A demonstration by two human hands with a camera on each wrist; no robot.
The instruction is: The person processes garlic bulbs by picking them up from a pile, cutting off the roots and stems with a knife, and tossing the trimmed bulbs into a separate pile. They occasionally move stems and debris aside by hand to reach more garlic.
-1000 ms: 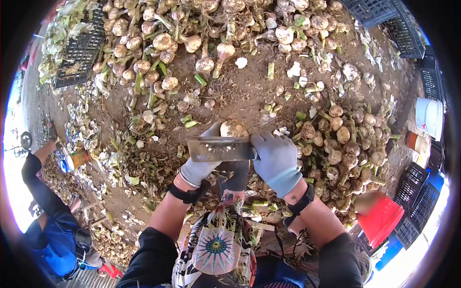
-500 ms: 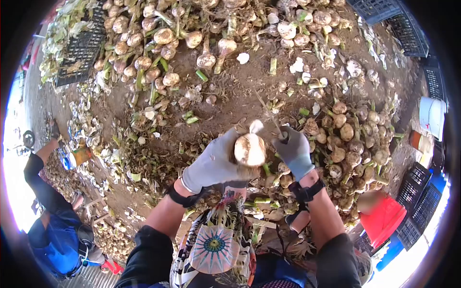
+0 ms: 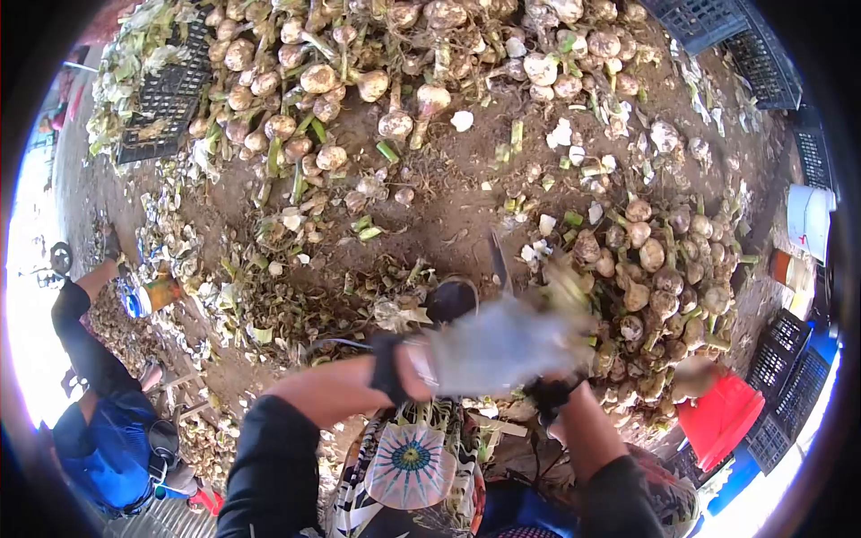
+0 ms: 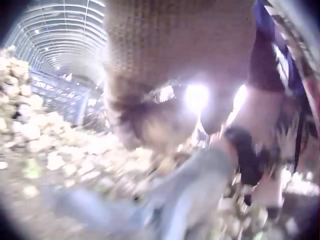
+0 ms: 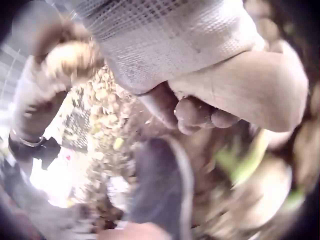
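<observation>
Motion blurs my left hand (image 3: 507, 345), which reaches across to the right beside the heap of garlic bulbs (image 3: 659, 282). The right wrist view shows that gloved hand (image 5: 37, 100) gripping a pale round bulb (image 5: 72, 60). A blurred stem end (image 3: 565, 291) lies by its fingertips. Underneath, my right hand is mostly hidden in the head view, with the knife blade (image 3: 498, 260) rising past the left hand. Seen from the right wrist, my right hand (image 5: 175, 45) has its fingers curled round the knife's wooden handle (image 5: 245, 90).
More bulbs with stems (image 3: 359, 85) spread across the far ground, beside a black crate (image 3: 166, 99). Trimmings (image 3: 314, 296) litter the left. Crates (image 3: 776, 350) and a white bucket (image 3: 810, 220) stand right. One person in blue (image 3: 117, 439) sits left, another in red (image 3: 722, 417) right.
The knife and bulb were together, then moved apart. My left hand has since swung right with the bulb, crossing over my right hand, which has dropped lower.
</observation>
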